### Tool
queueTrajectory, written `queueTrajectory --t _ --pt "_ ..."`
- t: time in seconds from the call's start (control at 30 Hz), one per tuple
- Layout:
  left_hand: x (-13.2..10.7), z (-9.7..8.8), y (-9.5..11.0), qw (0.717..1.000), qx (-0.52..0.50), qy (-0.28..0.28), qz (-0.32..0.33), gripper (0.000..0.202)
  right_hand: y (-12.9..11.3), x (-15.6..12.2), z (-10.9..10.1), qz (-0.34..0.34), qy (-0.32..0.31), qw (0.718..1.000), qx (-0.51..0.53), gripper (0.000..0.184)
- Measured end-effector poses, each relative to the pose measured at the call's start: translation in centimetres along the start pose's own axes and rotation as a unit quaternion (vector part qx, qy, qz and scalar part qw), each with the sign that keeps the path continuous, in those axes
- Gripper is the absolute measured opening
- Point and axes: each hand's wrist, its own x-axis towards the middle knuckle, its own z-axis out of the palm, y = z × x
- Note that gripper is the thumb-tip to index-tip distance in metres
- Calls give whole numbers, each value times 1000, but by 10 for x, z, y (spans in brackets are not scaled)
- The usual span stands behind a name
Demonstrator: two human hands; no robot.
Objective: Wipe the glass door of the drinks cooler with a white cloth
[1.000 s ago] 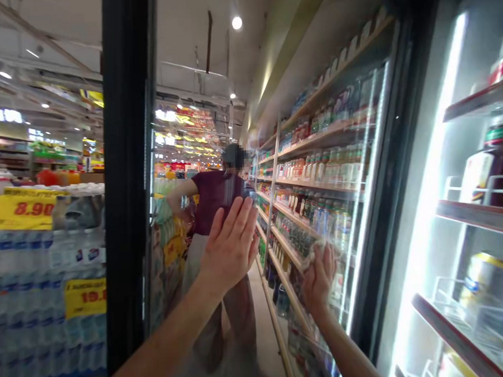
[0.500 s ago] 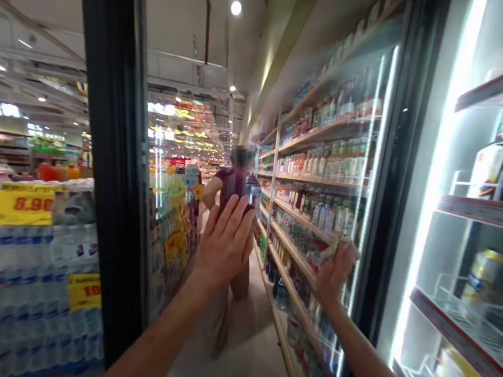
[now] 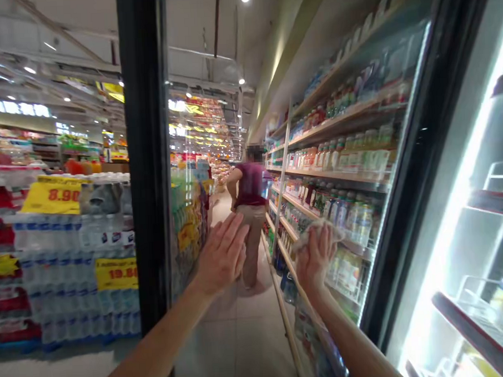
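A glass door with a black frame stands in front of me, and I see the aisle through or reflected in its pane. My left hand lies flat towards the glass, fingers stretched and nothing in them. Over to the right, my right hand presses a pale, crumpled cloth towards the pane. Its fingers lie over the cloth, which shows on both sides of them.
At the right is a lit cooler shelf with drinks. Shelves of bottles show in the glass. A person in a purple top stands in the aisle. Stacked water packs with yellow price signs are at the left.
My right hand has moved left across the pane with the cloth. My left hand sits slightly lower, still flat. The door frame and surroundings have shifted right in view.
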Motion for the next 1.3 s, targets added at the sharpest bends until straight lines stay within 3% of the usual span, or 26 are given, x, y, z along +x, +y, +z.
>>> queueTrajectory --t 0.07,0.13,0.17,0.23,0.3,0.4,0.5,0.6,0.7,0.77,0.83,0.87,0.93,1.03,1.07,1.13,1.2,1.3 --pt "-6 3 -5 999 -37 16 -17 46 -29 -15 5 -134 -72 987 49 46" --pt "-12 3 -10 996 -76 13 -33 46 -61 -37 7 -286 -143 941 109 38" --pt "-16 1 -13 995 -90 3 -40 45 -74 -48 9 -326 -160 923 130 34" --pt "-29 -5 -17 993 -100 -30 -49 45 -90 -63 11 -342 -163 913 148 29" --pt "-43 -15 -22 994 -84 -50 -56 45 -91 -65 14 -334 -155 917 152 28" --pt "-55 -29 -33 994 -20 6 -103 49 -77 -53 18 -328 -153 918 159 29" --pt "-50 -38 -51 972 38 97 -212 55 -74 -34 24 -281 -143 937 152 31" --pt "-36 -41 -67 916 9 86 -391 62 -96 -23 29 -266 -135 942 154 33" --pt "-29 -43 -76 858 -41 23 -512 58 -126 -33 36 -349 -159 905 182 32" --pt "-28 -44 -78 848 -42 6 -529 56 -138 -46 40 -436 -191 855 204 32" --pt "-30 -46 -79 852 -38 -10 -521 56 -141 -53 41 -501 -212 809 221 32" --pt "-31 -46 -79 859 -36 -17 -510 56 -139 -51 42 -513 -213 800 227 32" --pt "-35 -46 -75 889 -15 -9 -457 57 -131 -39 43 -475 -205 826 225 33" --pt "-45 -43 -58 957 42 49 -284 61 -114 -27 41 -333 -213 902 174 39" --pt "-50 -41 -49 976 40 45 -209 61 -106 -33 37 -310 -221 911 160 40" --pt "-63 -35 -28 995 10 -22 -102 61 -87 -60 25 -329 -240 900 156 40" --pt "-78 -27 -9 991 -6 -110 -77 58 -64 -96 11 -372 -257 877 164 40" --pt "-98 -14 12 980 29 -157 -122 55 -38 -128 -6 -303 -250 911 122 44"
